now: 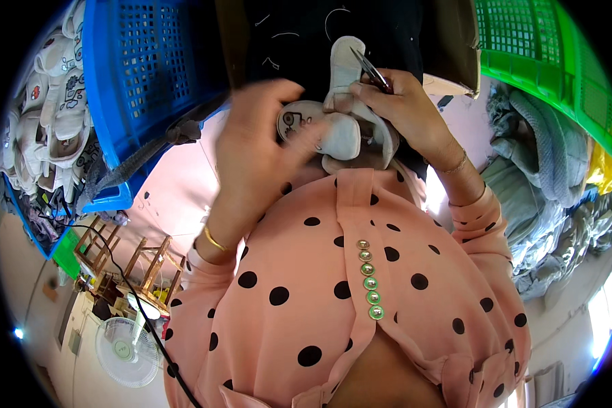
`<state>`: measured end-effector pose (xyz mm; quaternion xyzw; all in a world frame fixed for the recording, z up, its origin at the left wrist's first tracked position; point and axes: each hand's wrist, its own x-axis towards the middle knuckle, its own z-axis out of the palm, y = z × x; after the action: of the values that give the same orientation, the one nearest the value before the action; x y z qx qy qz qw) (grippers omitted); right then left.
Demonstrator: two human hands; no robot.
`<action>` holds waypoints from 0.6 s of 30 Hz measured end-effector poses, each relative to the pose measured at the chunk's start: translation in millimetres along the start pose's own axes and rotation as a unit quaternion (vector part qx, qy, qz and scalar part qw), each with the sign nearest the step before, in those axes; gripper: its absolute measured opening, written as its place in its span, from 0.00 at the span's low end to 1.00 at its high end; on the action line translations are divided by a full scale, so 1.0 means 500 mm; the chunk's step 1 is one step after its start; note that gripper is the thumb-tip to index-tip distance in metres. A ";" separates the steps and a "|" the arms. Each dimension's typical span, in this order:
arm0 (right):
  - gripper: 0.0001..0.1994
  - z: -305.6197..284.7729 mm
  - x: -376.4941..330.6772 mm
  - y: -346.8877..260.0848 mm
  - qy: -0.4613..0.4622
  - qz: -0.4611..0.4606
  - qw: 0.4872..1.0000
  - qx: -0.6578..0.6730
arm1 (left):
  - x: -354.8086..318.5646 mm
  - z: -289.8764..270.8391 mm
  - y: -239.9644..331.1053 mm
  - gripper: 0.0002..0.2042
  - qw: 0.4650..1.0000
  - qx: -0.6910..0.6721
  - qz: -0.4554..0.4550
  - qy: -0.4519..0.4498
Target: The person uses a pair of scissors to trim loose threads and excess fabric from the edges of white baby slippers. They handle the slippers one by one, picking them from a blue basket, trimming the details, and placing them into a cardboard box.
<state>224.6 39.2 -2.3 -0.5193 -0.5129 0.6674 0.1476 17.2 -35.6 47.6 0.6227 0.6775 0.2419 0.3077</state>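
Head view: I see the right hand (406, 109) gripping a pointed metal tool (368, 66); the left hand (258, 139) is blurred, its grip unclear to me. Pale footwear (340, 138) sits between them, a blue crate (158, 58) leftward, a green crate (534, 47) rightward.

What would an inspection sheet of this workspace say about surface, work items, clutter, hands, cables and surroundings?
Surface: dark area with thin pale lines, possibly threads.
Work items: pale printed shoe pieces; pointed metal tool, exact type unclear.
Clutter: heaped printed shoes beside the blue crate; grey fabric pile below the green crate in the picture.
Hands: right hand grips the tool; left hand is motion-blurred near the shoe pieces, grip unclear.
Cables: black cable, lower left.
Surroundings: white fan, wooden stools.
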 end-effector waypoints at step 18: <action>0.16 -0.016 0.002 0.030 0.052 -0.147 0.976 -0.149 | 0.008 0.038 -0.046 0.09 0.895 -0.382 -0.181 -0.142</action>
<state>236.1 37.8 -15.0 -0.4883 -0.6692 0.5263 0.1915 14.9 -35.1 17.7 0.3511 0.5828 0.3313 0.6536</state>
